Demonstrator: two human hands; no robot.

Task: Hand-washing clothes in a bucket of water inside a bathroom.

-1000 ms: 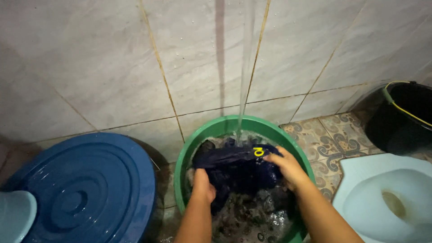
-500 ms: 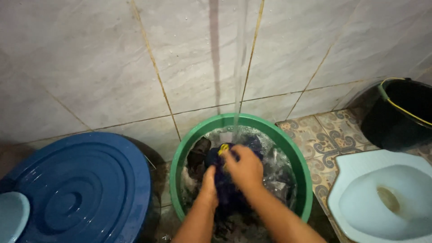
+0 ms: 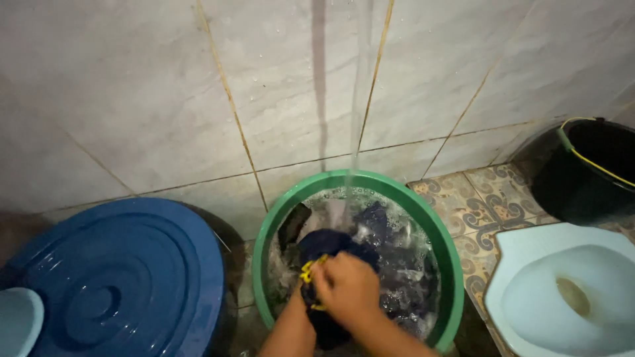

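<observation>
A green round basin (image 3: 442,246) stands on the floor against the tiled wall, full of foamy water and dark clothes. A stream of water (image 3: 358,106) falls into its far side. My right hand (image 3: 346,288) is closed on a bunched dark blue garment (image 3: 331,243) with a yellow mark, over the near half of the basin. My left hand (image 3: 299,309) is mostly hidden under the right hand; only its wrist and forearm show, pressed against the same garment.
A large blue round lid (image 3: 112,277) covers a container left of the basin, with a pale blue scoop (image 3: 16,320) at its edge. A pale blue squat toilet (image 3: 569,291) sits at the right. A black bucket (image 3: 589,168) stands at the far right.
Both hands have come together and pulled the garment toward me, from spread across the basin to a tight bunch under my right hand.
</observation>
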